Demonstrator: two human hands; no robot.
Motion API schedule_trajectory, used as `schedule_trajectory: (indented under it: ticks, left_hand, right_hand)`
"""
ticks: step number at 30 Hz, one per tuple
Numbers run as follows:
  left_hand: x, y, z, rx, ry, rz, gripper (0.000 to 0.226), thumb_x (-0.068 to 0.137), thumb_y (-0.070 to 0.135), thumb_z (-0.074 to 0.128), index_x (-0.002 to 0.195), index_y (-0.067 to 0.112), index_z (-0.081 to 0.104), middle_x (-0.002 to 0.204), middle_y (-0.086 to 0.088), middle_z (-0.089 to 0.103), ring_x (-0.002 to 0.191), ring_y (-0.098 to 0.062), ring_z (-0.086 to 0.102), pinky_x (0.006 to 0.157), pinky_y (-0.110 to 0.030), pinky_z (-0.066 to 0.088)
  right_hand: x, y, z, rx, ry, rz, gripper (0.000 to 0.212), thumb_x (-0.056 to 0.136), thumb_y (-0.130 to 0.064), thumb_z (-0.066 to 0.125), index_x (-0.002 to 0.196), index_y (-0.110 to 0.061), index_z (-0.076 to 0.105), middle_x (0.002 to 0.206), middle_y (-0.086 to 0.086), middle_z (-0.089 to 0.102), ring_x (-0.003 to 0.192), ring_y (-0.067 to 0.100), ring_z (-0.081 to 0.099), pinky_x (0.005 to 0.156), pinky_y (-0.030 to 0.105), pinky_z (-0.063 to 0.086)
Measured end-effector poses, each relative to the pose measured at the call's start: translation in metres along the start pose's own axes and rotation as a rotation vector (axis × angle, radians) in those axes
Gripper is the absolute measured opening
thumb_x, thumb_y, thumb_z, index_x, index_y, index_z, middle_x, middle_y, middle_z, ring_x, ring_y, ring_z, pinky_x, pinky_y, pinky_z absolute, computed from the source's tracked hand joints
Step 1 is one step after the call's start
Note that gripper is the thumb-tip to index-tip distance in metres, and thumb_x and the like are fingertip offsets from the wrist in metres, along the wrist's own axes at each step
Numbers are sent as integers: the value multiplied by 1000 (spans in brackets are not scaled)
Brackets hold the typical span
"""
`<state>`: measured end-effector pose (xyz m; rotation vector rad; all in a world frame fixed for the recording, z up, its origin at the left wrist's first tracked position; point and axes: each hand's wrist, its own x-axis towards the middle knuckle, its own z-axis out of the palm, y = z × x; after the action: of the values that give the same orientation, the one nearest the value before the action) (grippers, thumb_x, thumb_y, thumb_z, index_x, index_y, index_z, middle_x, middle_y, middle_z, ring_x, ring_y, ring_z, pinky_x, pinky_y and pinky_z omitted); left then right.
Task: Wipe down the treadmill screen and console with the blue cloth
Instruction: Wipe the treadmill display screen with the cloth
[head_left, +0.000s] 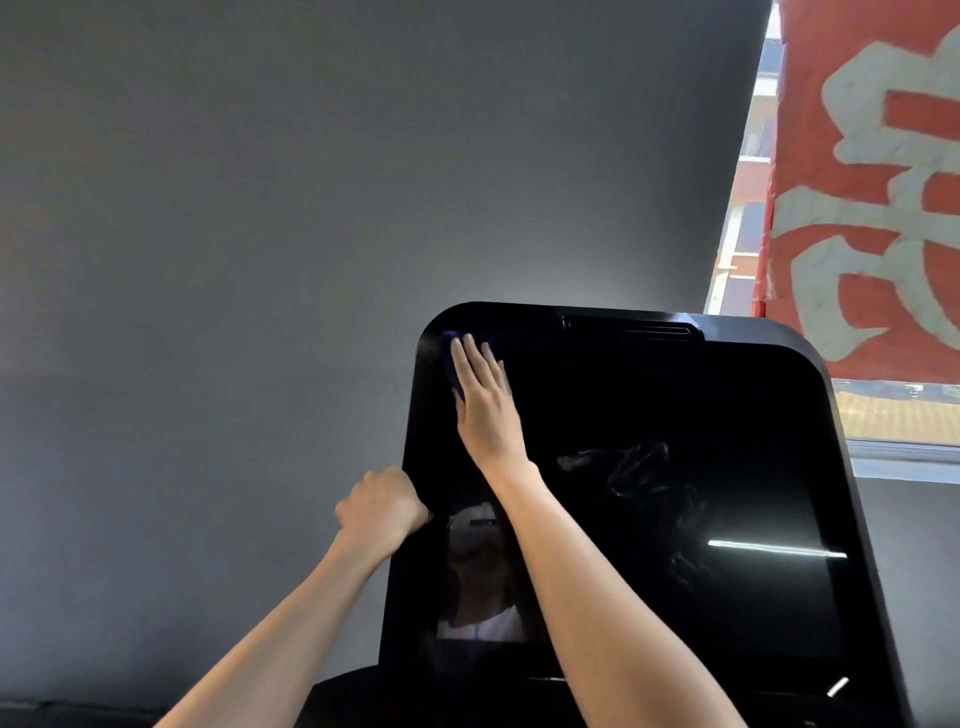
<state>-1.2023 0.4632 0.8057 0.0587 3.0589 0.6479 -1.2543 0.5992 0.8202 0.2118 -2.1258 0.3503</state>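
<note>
The treadmill screen (675, 493) is a large glossy black panel, switched off, tilted up in front of me. My right hand (483, 400) lies flat against its upper left corner, fingers together, pressing the blue cloth (448, 358) onto the glass. Only a dark blue edge of the cloth shows beside and under my fingers. My left hand (382, 504) is closed around the left edge of the screen housing, about halfway up. Smear marks show on the glass right of centre. The console (353, 696) below is mostly out of view.
A plain grey wall (260, 208) fills the left and top. At the right, a window (748, 156) shows buildings outside, and a red banner (872, 182) with pale characters hangs beside it, above the screen's right corner.
</note>
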Motion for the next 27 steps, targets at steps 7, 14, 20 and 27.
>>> schedule_trajectory:
  ticks: [7, 14, 20, 27]
  left_hand:
    - [2, 3, 2, 15, -10, -20, 9, 83, 21, 58, 91, 16, 60, 94, -4, 68, 93, -21, 65, 76, -31, 41]
    - [-2, 9, -6, 66, -40, -32, 12, 85, 20, 58, 75, 16, 54, 79, -3, 67, 84, -19, 66, 73, -30, 37]
    - [-10, 10, -13, 92, -65, -27, 20, 87, 23, 59, 70, 16, 51, 56, -1, 61, 53, -11, 58, 61, -26, 39]
    - [-16, 14, -19, 92, -92, -41, 28, 88, 28, 62, 68, 16, 47, 54, 0, 60, 48, -9, 56, 52, -23, 39]
  right_hand:
    - [0, -3, -1, 69, 173, 234, 66, 87, 4, 51, 147, -11, 28, 154, 8, 23, 143, 27, 18, 117, 36, 11]
    - [-22, 36, -35, -34, -251, -250, 59, 88, -5, 57, 143, -14, 38, 146, 6, 41, 139, 26, 30, 115, 38, 25]
    - [-46, 117, -105, -150, 17, 25, 53, 85, -1, 56, 136, -11, 49, 136, 8, 51, 128, 28, 44, 107, 43, 38]
    - [-41, 80, -79, -15, 301, 620, 47, 87, -14, 49, 133, -7, 50, 137, 15, 50, 131, 32, 38, 114, 40, 25]
